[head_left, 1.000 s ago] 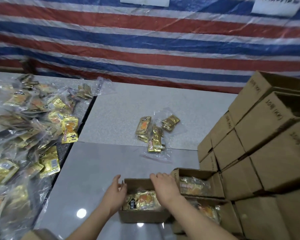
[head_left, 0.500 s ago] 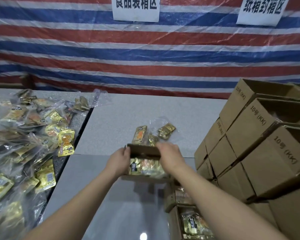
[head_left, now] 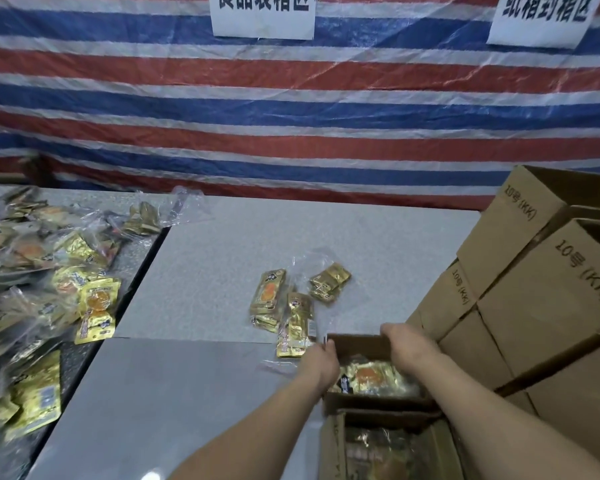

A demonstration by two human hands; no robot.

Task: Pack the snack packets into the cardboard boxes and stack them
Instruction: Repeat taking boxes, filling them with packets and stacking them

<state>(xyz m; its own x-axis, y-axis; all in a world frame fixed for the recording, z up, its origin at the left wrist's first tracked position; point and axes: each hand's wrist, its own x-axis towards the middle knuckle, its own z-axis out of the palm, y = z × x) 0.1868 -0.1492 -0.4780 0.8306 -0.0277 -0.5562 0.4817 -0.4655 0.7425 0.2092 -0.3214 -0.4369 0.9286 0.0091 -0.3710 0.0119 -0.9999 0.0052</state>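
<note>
Both hands clasp a filled cardboard box (head_left: 371, 372), left hand (head_left: 321, 362) and right hand (head_left: 404, 344) gripping opposite walls to steady it onto another at lower right.

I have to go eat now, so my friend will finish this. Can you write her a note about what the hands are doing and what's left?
Left hand: grips the left side of the filled box.
Right hand: grips that box's far right edge.
The box holds gold snack packets, flaps open, and sits by the box stack, just behind another filled open box.
Done: at least two boxes filled.
Left: set this box in place, pack the loose packets at the table middle and the big pile on the left, then stack.
</note>
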